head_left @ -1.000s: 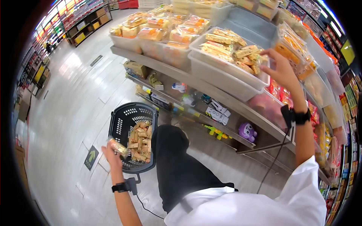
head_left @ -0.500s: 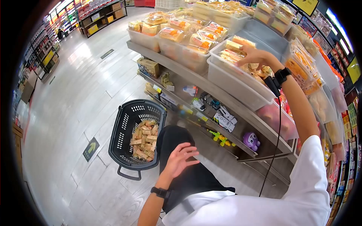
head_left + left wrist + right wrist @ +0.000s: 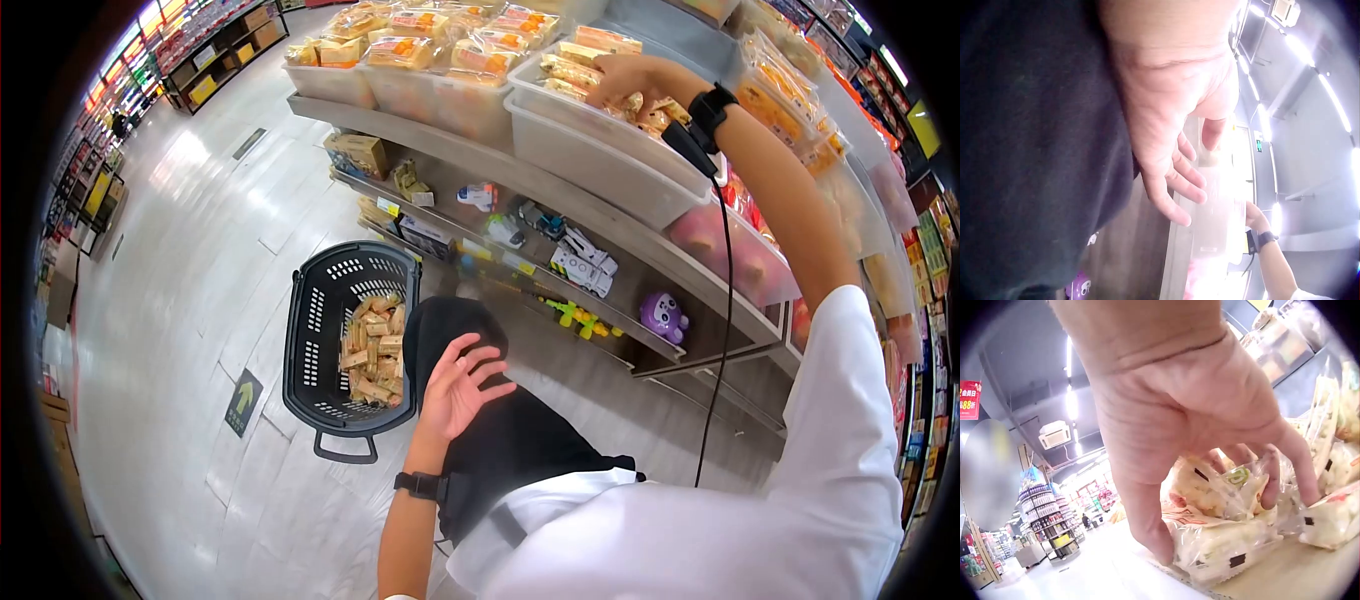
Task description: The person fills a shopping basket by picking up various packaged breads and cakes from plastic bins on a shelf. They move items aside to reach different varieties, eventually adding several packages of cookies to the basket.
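My right hand (image 3: 645, 80) reaches down into a clear plastic bin (image 3: 600, 155) of wrapped snack packs on the top shelf. In the right wrist view its thumb and fingers curl about a clear-wrapped snack pack (image 3: 1222, 544), with more packs beside and behind it. My left hand (image 3: 462, 385) hovers over the dark-trousered knee, palm up, fingers spread and nothing in it. Left of that knee, a dark grey shopping basket (image 3: 308, 320) stands on the floor with many wrapped snack packs (image 3: 375, 350) inside.
Bins of packaged bread (image 3: 440, 110) line the shelf to the left. Lower shelves carry toys, among them a white toy vehicle (image 3: 583, 265) and a purple toy (image 3: 662, 315). A black cable (image 3: 722, 330) hangs from the right wrist. Tiled floor (image 3: 200, 300) stretches left.
My left hand let go of a wrapped snack pack at the basket and moved right, over the knee. My right hand went from the bin's right edge down among the packs.
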Motion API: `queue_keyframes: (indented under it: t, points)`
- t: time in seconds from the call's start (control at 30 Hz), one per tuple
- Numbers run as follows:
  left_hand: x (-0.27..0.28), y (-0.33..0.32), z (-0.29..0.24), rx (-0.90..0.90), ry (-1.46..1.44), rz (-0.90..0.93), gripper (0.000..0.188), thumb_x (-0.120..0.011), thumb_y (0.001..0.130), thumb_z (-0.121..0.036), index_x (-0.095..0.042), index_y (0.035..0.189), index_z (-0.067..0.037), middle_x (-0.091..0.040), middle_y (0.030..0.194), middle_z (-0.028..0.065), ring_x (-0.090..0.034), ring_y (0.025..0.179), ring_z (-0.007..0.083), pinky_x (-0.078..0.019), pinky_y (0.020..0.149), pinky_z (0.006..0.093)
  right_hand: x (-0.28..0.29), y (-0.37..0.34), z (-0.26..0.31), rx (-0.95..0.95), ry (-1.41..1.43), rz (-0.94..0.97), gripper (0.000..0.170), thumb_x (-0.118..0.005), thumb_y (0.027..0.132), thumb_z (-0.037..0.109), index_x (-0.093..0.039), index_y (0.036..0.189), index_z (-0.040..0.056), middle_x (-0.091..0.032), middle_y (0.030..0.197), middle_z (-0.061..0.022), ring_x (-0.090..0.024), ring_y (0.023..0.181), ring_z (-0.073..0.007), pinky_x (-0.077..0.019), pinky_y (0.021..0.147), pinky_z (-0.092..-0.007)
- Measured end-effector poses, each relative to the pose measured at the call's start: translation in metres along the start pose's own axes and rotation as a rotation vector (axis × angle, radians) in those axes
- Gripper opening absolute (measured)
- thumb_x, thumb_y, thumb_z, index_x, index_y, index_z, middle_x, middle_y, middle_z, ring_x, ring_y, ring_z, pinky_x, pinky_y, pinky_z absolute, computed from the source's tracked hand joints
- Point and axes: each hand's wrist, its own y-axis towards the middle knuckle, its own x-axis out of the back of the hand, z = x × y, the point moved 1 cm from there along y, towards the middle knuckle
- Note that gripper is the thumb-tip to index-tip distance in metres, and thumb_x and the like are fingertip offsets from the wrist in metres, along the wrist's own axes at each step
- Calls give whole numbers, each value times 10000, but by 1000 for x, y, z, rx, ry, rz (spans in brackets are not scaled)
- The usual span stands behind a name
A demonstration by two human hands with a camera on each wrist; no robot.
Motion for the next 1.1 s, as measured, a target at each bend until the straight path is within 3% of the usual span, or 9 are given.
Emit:
queue_keyframes:
  t: [0.33,0.47,0.63,0.7,0.8,0.9,0.97,1.03,1.1]
  points:
    - [1,3,4,-24,8,20,401,-499,967,-172,-390,1343,-88,-546,1238,159,-567,1144,307,-479,946,585,3,17,-17,126,365,-1,1016,-792,659,234,-192,1425,-58,-309,1425,-289,-636,998,-351,-619,659,-440]
    - [0,0,4,-31,25,-3,389,-509,959,-155,-399,1326,-84,-547,1222,167,-563,1147,307,-473,955,583,11,21,-25,92,605,-79,493,-777,733,198,-482,1111,84,-496,918,-24,-525,583,-106,-441,424,-258]
    - [2,-22,8,-246,-29,-59,445,-572,927,-247,-417,1308,-76,-556,1213,178,-568,1117,328,-462,962,549,31,-28,-21,524,717,-277,478,-715,798,165,-501,1218,88,-555,1072,-38,-562,974,-105,-543,670,-283]
    - [-4,-24,1,-269,-131,-107,434,-596,917,-302,-462,1260,-71,-571,1207,156,-582,1111,308,-492,930,497,-3,-65,14,613,834,-409,570,-721,766,254,-497,1247,46,-597,1037,-53,-617,885,-117,-531,651,-257]
    - [-15,-26,-21,-408,133,-145,612,-611,900,-418,-388,1371,-97,-428,1415,130,-440,1293,295,-412,1023,491,-87,-91,37,677,780,-63,617,-701,795,355,-512,1274,15,-642,968,-94,-658,802,-173,-531,675,-264]
    - [-28,-29,-45,-591,117,-164,742,-620,886,-476,-296,1441,-105,-335,1479,104,-319,1372,236,-361,1060,509,-219,-107,100,746,594,-159,734,-790,638,207,-486,1275,4,-569,1190,-175,-587,1098,-297,-493,888,-412]
    - [-1,-38,-40,-619,-11,-272,593,-600,925,-399,-381,1379,-86,-497,1314,96,-483,1229,232,-426,1008,499,-303,-113,126,757,525,82,615,-773,670,212,-506,1188,17,-624,1091,-199,-633,995,-314,-500,851,-388]
    - [22,-51,-42,-746,407,-612,398,-592,948,-290,-483,1271,-85,-603,1144,81,-613,1046,228,-515,906,474,-376,-101,136,744,743,249,533,-731,756,238,-557,1209,18,-674,966,-156,-651,884,-225,-506,768,-351]
    - [37,-71,-44,-651,162,-631,381,-593,947,-275,-487,1263,-89,-601,1150,85,-614,1047,228,-525,893,473,-416,-92,141,696,848,463,325,-682,861,152,-601,1128,-15,-648,939,-59,-601,783,-101,-510,675,-267]
